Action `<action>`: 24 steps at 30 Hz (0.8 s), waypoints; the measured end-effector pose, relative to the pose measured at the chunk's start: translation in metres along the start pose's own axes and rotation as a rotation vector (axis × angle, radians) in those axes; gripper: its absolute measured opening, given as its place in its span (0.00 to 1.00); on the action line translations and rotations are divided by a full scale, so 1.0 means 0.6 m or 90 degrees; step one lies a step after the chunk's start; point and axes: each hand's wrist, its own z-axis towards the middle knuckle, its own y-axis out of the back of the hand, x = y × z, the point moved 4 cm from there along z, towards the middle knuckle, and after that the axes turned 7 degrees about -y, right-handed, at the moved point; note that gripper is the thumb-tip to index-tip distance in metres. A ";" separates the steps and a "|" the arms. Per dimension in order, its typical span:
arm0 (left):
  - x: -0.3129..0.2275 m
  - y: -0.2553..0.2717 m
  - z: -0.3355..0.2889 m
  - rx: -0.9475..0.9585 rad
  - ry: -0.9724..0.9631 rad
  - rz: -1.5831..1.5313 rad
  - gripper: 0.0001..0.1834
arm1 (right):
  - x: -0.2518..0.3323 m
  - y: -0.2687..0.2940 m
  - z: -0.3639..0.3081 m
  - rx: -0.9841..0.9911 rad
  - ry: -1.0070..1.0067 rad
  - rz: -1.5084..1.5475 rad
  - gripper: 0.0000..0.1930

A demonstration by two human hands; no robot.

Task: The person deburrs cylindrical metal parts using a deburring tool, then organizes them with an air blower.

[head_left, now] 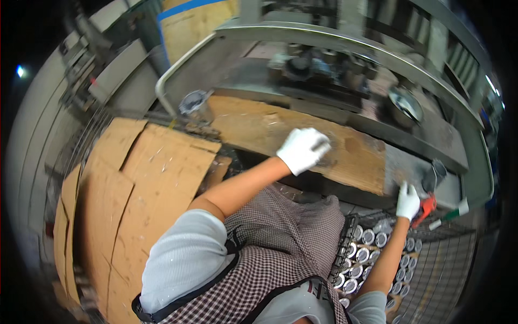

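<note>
My left hand [304,151], in a white glove, is over the wooden board [248,120] on the machine's front ledge. Its fingers curl together, and whatever they may hold is too blurred to make out. Farther right, my right hand [408,201], gloved in white too, reaches to the near edge of the grey metal surface [399,162]. Its fingers point away from me, a little apart, with nothing visible in them. Right beside it is a red-handled tool [425,208], whose kind I cannot tell. A small dark cup [435,174] stands just beyond.
Cardboard sheets [156,178] cover the left side. A wire basket [440,259] at lower right holds rows of round metal parts [362,254]. A metal bowl [404,105] and a plastic tub [195,105] stand farther back. A bent metal rail [313,31] frames the machine.
</note>
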 end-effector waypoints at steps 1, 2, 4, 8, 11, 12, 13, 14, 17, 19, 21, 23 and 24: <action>0.042 0.037 -0.016 -0.032 0.046 0.046 0.14 | -0.003 0.001 -0.001 -0.022 -0.004 0.010 0.22; 0.084 0.079 -0.037 -0.080 0.082 0.104 0.14 | -0.003 -0.007 0.005 0.009 0.004 0.013 0.23; 0.152 0.164 -0.063 -0.145 0.171 0.240 0.15 | -0.013 -0.018 0.014 0.036 0.007 0.013 0.24; 0.269 0.339 -0.088 -0.187 0.411 0.481 0.30 | -0.012 -0.027 0.014 -0.002 0.026 0.022 0.26; 0.351 0.387 -0.120 -0.010 0.657 0.396 0.51 | -0.013 -0.033 0.021 -0.002 0.049 -0.002 0.26; 0.419 0.368 -0.143 0.097 0.671 0.445 0.43 | -0.004 -0.035 0.022 0.043 0.054 0.005 0.26; 0.437 0.353 -0.137 -0.069 0.606 0.325 0.34 | -0.021 -0.042 0.030 0.021 0.053 -0.020 0.26; 0.401 0.323 -0.107 0.034 0.580 0.283 0.30 | -0.042 -0.041 0.036 0.063 0.016 -0.046 0.27; 0.331 0.289 -0.103 -0.017 0.379 0.336 0.35 | -0.066 -0.051 0.055 0.081 0.012 -0.078 0.31; 0.230 0.285 -0.099 0.001 0.251 0.212 0.37 | -0.098 -0.065 0.074 0.078 0.042 -0.097 0.30; 0.236 0.227 -0.095 -0.165 0.005 0.200 0.28 | -0.108 -0.076 0.091 0.070 0.060 -0.062 0.24; 0.218 0.202 -0.110 -0.135 -0.011 0.200 0.24 | -0.026 -0.038 0.049 -0.189 0.314 -0.183 0.17; 0.219 0.184 -0.104 -0.061 0.025 0.266 0.22 | -0.007 -0.032 0.041 -0.154 0.304 -0.212 0.18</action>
